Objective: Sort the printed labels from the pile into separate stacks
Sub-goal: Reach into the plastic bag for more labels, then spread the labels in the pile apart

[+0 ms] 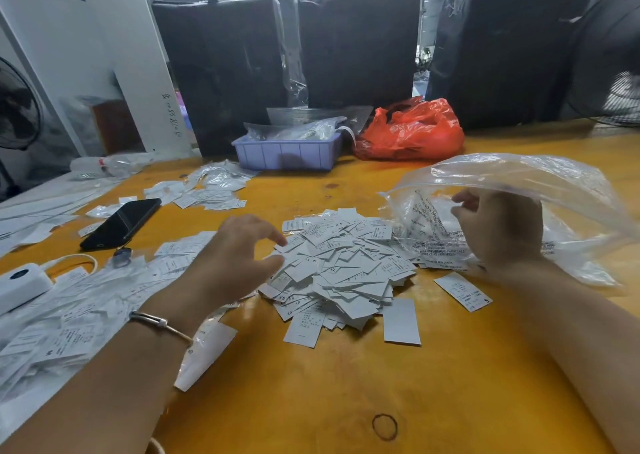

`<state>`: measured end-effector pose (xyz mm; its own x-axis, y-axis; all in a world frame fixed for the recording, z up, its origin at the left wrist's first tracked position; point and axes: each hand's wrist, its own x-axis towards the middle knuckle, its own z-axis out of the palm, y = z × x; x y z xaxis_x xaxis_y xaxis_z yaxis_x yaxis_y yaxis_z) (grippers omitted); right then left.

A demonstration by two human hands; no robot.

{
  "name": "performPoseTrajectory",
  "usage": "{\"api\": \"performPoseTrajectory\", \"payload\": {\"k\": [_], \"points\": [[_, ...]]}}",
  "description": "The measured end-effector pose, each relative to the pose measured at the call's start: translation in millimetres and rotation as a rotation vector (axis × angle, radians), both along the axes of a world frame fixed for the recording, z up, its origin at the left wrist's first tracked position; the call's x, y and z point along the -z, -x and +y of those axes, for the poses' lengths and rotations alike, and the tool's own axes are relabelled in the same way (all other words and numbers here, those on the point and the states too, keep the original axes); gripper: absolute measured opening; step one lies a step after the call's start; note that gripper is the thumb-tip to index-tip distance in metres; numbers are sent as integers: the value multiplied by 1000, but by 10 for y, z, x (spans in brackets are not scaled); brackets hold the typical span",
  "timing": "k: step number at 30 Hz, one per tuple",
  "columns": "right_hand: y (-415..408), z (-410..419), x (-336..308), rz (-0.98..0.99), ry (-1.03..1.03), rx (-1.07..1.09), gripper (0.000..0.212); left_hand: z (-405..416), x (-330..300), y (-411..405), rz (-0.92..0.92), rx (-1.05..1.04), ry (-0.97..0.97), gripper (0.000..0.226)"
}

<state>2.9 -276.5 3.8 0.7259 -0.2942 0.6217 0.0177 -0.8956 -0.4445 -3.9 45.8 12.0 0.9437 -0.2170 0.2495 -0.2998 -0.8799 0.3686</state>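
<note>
A pile of small white printed labels (pixel 341 266) lies in the middle of the yellow table (pixel 346 394); some show size letters such as S, XS and XL. My left hand (pixel 239 256) hovers at the pile's left edge with its fingers loosely curved, holding nothing that I can see. My right hand (pixel 502 232) grips the rim of a large clear plastic bag (pixel 540 183), lifted and open towards the pile. Two single labels (pixel 464 291) (pixel 401 320) lie apart at the pile's right and near side.
More labels in clear sleeves (pixel 69 318) cover the table's left. A black phone (pixel 121 223), a white power bank (pixel 20 285), a lilac tray (pixel 287 154) and a red bag (pixel 412 131) sit further back. Black wrapped bales (pixel 356 45) stand behind. A rubber band (pixel 384 426) lies near.
</note>
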Motion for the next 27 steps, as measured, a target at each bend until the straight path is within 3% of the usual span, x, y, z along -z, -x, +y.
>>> {"api": "performPoseTrajectory", "payload": {"k": [2, 4, 7, 9, 14, 19, 22, 24, 27], "points": [[84, 111, -58, -61, -128, -111, 9, -94, 10, 49, -5, 151, 44, 20], [186, 266, -129, -43, -361, -310, 7, -166, -4, 94, 32, 253, 128, 40], [337, 507, -206, 177, -738, -742, 11, -248, -46, 156, 94, 345, 275, 51], [403, 610, -204, 316, -811, -945, 13, -266, -77, 186, 149, 376, 360, 54], [510, 796, -130, 344, -746, -1128, 18, -297, -138, 248, 394, 462, 515, 48], [489, 780, -143, 228, -691, -1073, 18, -293, -158, 264, 356, 403, 589, 23], [404, 606, -208, 205, -319, -932, 17, -259, -153, 234, 269, 293, 614, 5], [364, 513, -208, 348, -6, -879, 23, -241, -139, 214, 225, 219, 650, 3], [354, 501, -127, 525, 187, -843, 26, -230, -129, 195, 218, 146, 642, 4]]}}
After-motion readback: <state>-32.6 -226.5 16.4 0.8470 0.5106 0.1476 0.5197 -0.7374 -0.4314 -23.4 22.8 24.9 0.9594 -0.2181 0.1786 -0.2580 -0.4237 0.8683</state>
